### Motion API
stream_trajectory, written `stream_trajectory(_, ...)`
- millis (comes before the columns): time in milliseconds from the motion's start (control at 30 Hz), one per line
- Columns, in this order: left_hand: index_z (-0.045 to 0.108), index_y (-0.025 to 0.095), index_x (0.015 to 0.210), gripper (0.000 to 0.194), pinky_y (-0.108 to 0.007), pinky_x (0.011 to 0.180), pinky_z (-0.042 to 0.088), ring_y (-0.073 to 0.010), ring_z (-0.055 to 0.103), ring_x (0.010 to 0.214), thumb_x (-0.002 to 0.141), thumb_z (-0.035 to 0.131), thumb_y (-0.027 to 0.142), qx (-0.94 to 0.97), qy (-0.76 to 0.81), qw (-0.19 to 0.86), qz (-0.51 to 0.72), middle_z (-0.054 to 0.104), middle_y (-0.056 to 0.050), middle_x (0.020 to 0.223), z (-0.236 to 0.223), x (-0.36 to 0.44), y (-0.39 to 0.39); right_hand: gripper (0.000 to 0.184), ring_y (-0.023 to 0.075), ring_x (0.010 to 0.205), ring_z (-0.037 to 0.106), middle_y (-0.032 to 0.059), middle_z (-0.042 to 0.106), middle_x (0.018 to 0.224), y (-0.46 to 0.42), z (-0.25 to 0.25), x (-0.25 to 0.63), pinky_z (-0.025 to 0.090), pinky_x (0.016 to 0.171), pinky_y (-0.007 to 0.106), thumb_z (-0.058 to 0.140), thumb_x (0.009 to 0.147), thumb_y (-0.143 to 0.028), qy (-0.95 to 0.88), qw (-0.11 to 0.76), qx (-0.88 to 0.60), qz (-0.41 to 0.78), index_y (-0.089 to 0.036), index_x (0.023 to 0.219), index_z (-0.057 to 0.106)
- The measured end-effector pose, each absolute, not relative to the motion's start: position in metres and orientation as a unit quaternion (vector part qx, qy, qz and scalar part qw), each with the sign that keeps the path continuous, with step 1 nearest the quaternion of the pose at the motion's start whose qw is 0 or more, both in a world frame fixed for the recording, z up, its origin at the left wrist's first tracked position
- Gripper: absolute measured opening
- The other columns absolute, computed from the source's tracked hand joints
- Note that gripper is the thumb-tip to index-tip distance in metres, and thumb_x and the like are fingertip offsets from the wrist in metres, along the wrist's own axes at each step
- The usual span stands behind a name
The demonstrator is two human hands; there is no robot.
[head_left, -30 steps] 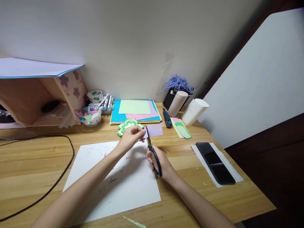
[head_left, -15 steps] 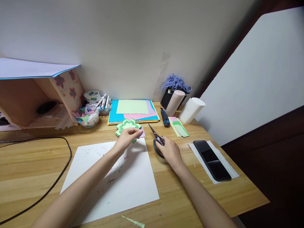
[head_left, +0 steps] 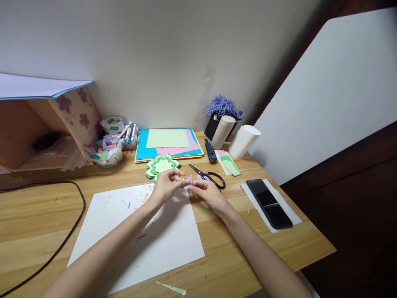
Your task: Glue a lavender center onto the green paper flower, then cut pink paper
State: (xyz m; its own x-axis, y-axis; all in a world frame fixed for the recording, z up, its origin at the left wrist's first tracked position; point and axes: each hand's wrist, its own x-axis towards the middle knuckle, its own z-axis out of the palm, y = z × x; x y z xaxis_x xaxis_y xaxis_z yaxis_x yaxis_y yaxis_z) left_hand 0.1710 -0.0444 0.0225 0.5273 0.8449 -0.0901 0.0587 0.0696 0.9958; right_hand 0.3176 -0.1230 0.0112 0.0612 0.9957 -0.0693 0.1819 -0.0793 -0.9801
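Between my two hands is a small piece of light purple paper. My left hand pinches it from the left with thumb and finger. From the right, the fingertips of my right hand close on its other edge. Black-handled scissors lie on the table just beyond my right hand, another purple scrap partly under their blades. Behind my left hand rests a layered green paper flower, its near edge covered by the hand. A marked white sheet lies under my left forearm.
Coloured paper sheets are stacked by the wall. Right of them are a blue utility knife, paper strips and a white roll. A phone lies at the right, a black cable at the left, a scrap bowl behind.
My right hand has let go of the scissors, which now lie on the table. It has moved left to the purple paper at my left hand. The whole view has shifted slightly.
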Motion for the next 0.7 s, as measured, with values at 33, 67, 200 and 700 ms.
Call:
stream_trajectory(33, 0.060, 0.012, 0.081, 0.039, -0.025, 0.058, 0.047, -0.0165, 0.063, 0.058, 0.053, 0.077, 0.035, 0.608, 0.369, 0.629, 0.315, 0.065, -0.004, 0.059, 0.023, 0.171, -0.045, 0.030, 0.0106, 0.059, 0.048, -0.0008, 0.055, 0.065, -0.124, 0.011, 0.315, 0.037, 0.058, 0.024, 0.057, 0.075, -0.043, -0.499, 0.451, -0.571, 0.470, -0.013, 0.076, 0.064)
stream_trajectory(67, 0.061, 0.012, 0.080, 0.038, -0.025, 0.058, 0.048, -0.0165, 0.063, 0.058, 0.054, 0.076, 0.035, 0.607, 0.366, 0.630, 0.317, 0.066, -0.004, 0.060, 0.023, 0.171, -0.046, 0.030, 0.0101, 0.058, 0.047, -0.0014, 0.055, 0.063, -0.124, 0.011, 0.314, 0.036, 0.058, 0.024, 0.058, 0.074, -0.042, -0.490, 0.457, -0.573, 0.472, -0.013, 0.073, 0.064)
stream_trajectory(200, 0.065, 0.012, 0.080, 0.031, -0.027, 0.062, 0.049, -0.0180, 0.064, 0.065, 0.060, 0.072, 0.035, 0.628, 0.352, 0.617, 0.317, 0.069, -0.008, 0.072, 0.018, 0.172, -0.048, 0.026, 0.0112, 0.060, 0.050, -0.0004, 0.058, 0.064, -0.125, 0.011, 0.315, 0.038, 0.060, 0.025, 0.064, 0.069, -0.039, -0.476, 0.474, -0.597, 0.438, -0.013, 0.070, 0.063)
stream_trajectory(700, 0.069, 0.017, 0.083, 0.022, -0.028, 0.070, 0.048, -0.0213, 0.065, 0.077, 0.072, 0.061, 0.035, 0.710, 0.343, 0.536, 0.301, 0.070, -0.007, 0.082, 0.013, 0.172, -0.052, 0.025, 0.0145, 0.065, 0.052, 0.0029, 0.064, 0.070, -0.122, 0.001, 0.319, 0.039, 0.062, 0.026, 0.061, 0.071, -0.039, -0.490, 0.491, -0.634, 0.342, -0.015, 0.073, 0.067)
